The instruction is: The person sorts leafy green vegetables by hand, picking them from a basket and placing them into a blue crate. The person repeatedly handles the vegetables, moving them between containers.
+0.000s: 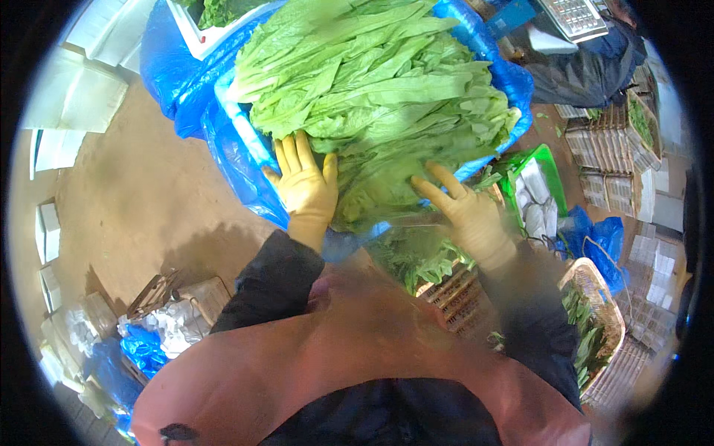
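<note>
Long-leaf lettuce (379,83) lies heaped in a container lined with blue plastic film (245,134). My left hand (307,187), in a yellowish rubber glove, is palm up with its fingers apart at the near left edge of the heap, its fingertips by the leaves. On the near right side, my right hand (471,214), gloved alike, reaches over the leaves with spread fingers; nothing shows in its grasp. Part of the view there is blurred, so whether it touches the leaves is hard to tell.
A green crate (549,167) with white packs stands right of the container. Below it are a blue bag (608,240) and a plastic basket of greens (613,318). A calculator-like keypad device (574,17) is top right. White foam boxes (78,92) stand left; a folded cart (153,295) lies lower left.
</note>
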A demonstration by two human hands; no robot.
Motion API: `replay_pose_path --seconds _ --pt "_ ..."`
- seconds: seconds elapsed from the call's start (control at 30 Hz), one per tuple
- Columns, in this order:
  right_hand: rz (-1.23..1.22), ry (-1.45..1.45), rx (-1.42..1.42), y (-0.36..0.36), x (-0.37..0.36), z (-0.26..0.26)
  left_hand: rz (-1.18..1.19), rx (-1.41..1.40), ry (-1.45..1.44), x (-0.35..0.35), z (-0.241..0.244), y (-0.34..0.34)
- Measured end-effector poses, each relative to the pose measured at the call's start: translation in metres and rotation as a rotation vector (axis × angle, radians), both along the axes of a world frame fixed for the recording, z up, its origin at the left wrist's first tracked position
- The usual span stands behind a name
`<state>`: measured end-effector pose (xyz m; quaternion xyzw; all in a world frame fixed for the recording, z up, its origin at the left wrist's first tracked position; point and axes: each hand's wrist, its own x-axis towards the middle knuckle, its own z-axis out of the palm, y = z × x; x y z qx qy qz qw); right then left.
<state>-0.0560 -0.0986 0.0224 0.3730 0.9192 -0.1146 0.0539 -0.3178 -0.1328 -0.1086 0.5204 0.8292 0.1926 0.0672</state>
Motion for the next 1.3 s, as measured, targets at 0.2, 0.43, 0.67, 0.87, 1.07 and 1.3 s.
replay_pose_path --seconds 0.2,0.43,0.67,0.87,1.07,1.3 --pt "0.14 -0.087 -0.078 0.023 -0.038 -0.01 -0.11 0.233 -0.234 -0.023 -0.012 -0.028" --pt "0.484 -0.193 -0.172 0.048 -0.056 -0.05 -0.447 -0.362 0.086 -0.041 0.035 -0.053" --pt "0.331 -0.275 -0.242 0.032 -0.057 -0.058 -0.658 -0.552 0.17 -0.044 0.024 -0.021" --pt "0.029 0.356 -0.056 0.023 -0.069 0.034 -0.458 0.612 0.054 -0.08 0.097 0.07" --pt "-0.231 0.152 0.39 0.085 -0.088 -0.053 -0.359 0.17 0.135 -0.059 0.039 0.209" --pt "-0.29 0.215 0.247 0.072 -0.086 -0.096 -0.399 -0.024 0.109 -0.096 -0.051 0.226"
